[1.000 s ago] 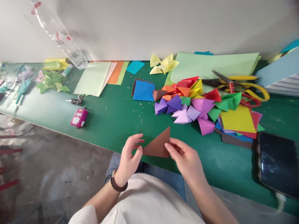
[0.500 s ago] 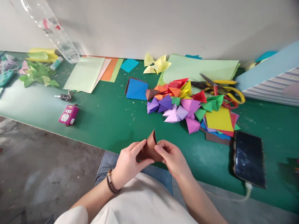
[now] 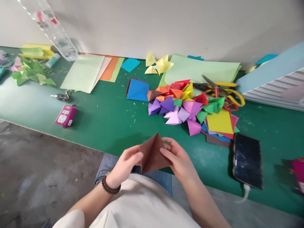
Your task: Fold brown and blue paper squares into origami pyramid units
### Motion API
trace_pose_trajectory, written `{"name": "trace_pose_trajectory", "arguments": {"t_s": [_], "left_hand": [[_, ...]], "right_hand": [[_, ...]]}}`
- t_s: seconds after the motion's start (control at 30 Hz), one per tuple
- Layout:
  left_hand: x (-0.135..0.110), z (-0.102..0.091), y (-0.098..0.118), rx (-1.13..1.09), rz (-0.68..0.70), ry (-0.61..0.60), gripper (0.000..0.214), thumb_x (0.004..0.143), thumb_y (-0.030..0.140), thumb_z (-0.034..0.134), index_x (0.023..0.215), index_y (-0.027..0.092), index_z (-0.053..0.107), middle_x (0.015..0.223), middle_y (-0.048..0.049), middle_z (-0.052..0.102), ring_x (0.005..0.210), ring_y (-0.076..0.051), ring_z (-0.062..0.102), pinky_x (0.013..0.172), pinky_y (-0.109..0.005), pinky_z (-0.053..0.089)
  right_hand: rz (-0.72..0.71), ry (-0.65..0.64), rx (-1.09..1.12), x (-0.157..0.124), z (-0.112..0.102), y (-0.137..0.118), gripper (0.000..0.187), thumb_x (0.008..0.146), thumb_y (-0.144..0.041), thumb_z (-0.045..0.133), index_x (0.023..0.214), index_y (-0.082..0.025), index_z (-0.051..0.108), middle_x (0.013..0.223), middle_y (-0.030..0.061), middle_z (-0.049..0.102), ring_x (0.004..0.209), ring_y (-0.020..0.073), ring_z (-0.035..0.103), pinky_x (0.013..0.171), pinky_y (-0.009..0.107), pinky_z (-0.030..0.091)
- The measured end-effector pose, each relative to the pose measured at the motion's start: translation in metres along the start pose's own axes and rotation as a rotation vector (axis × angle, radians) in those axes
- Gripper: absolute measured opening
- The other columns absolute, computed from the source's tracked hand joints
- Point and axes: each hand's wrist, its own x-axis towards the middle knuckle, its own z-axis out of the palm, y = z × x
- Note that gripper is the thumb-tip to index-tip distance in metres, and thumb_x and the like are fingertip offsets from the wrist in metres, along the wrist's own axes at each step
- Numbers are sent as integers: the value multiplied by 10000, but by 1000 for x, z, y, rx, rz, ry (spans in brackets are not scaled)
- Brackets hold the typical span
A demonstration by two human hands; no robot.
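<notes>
A creased square of brown paper point(image 3: 155, 155) stands half opened between my hands at the table's front edge, its fold running up to a top corner. My left hand point(image 3: 129, 162) pinches its left side between thumb and fingers, while my right hand point(image 3: 177, 156) grips the right side, thumb on the near face. Beyond them lies a pile of folded paper pieces point(image 3: 182, 114) in purple, pink, red, orange, yellow and green. To its left is a small stack of blue paper squares point(image 3: 138, 90) with brown beneath.
A stack of coloured squares point(image 3: 219, 123) and a charging phone point(image 3: 247, 161) lie to the right. Scissors point(image 3: 216, 86) rest behind the pile. Larger sheets point(image 3: 83, 72), a plastic bottle point(image 3: 60, 38), keys point(image 3: 63, 96) and a magenta packet point(image 3: 66, 116) are on the left of the green table point(image 3: 104, 117).
The brown paper has been spread from a narrow, curled fold into a wider opened shape. My left hand has moved left. The view has shifted slightly to the right.
</notes>
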Motion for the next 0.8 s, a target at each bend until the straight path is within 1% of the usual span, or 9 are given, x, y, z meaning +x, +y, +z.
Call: {"name": "trace_pose_trajectory", "arguments": {"t_s": [0.1, 0.17, 0.23, 0.37, 0.43, 0.5, 0.6, 0.7, 0.8], "left_hand": [[2, 0, 2, -160, -65, 115, 229, 723, 338, 687, 853, 149, 692, 680, -10, 660, 603, -113, 609, 541, -192, 471], [4, 0, 2, -180, -90, 138, 195, 685, 283, 697, 820, 144, 678, 655, 0, 641, 570, -98, 578, 516, -178, 445], [7, 0, 2, -156, -74, 143, 202, 700, 281, 680, 845, 140, 671, 683, -7, 650, 577, -98, 574, 519, -180, 443], [11, -7, -1, 137, 80, 158, 274, 837, 271, 554, 1067, 153, 647, 879, -44, 695, 757, -147, 637, 654, -235, 516], [13, -12, -3, 328, 156, 149, 337, 877, 234, 495, 1189, 159, 602, 971, -58, 698, 839, -159, 649, 736, -267, 538], [14, -17, -6, 514, 254, 153, 453, 885, 194, 482, 1337, 174, 495, 1070, -75, 686, 892, -162, 658, 772, -285, 552], [16, -24, -9, 904, 544, 235, 613, 874, 129, 513, 1458, 207, 345, 1354, -132, 548, 1168, -217, 584, 915, -369, 540], [16, -31, -10, 1329, 797, 119, 419, 904, 90, 479, 1297, 212, 555, 1462, -113, 457, 1378, -259, 400, 1109, -481, 401], [15, -34, -12, 1547, 830, -27, 276, 938, 133, 465, 1115, 199, 667, 1367, -98, 558, 1333, -255, 467, 1135, -503, 374]], "right_hand": [[-187, 32, -223, -1, -9, 1, 527, 795, -416, 718, 1267, -300, 516, 687, -54, 562, 616, 122, 565, 568, 230, 471], [-348, 22, -470, -4, -13, 0, 360, 876, -396, 628, 1220, -299, 582, 782, -8, 614, 697, 145, 604, 615, 259, 504], [-545, 12, -742, -8, -16, -3, 245, 923, -373, 562, 1135, -289, 652, 1013, 58, 656, 851, 180, 638, 691, 295, 537], [-905, -130, -1189, -12, -19, -6, 421, 857, -409, 663, 1254, -275, 618, 1474, 115, 435, 1217, 299, 526, 903, 425, 538], [-1026, -204, -1336, -9, -20, -6, 408, 875, -311, 654, 1277, -261, 607, 1485, 95, 445, 1258, 291, 496, 972, 440, 513], [-1116, -233, -1408, -3, -23, -6, 349, 918, -155, 559, 1249, -243, 628, 1393, 64, 561, 1214, 238, 535, 996, 407, 508], [-1124, -252, -1436, 10, -29, -10, 333, 922, -82, 492, 1156, -223, 682, 1250, 39, 670, 1166, 226, 567, 971, 413, 527], [-975, -304, -1448, 21, -37, -19, 348, 884, -53, 497, 1057, -251, 725, 1223, 11, 685, 1222, 275, 529, 972, 499, 509], [-776, -380, -1371, 30, -46, -33, 433, 820, -10, 491, 1052, -288, 729, 1194, -1, 696, 1262, 276, 502, 994, 503, 488]]}}
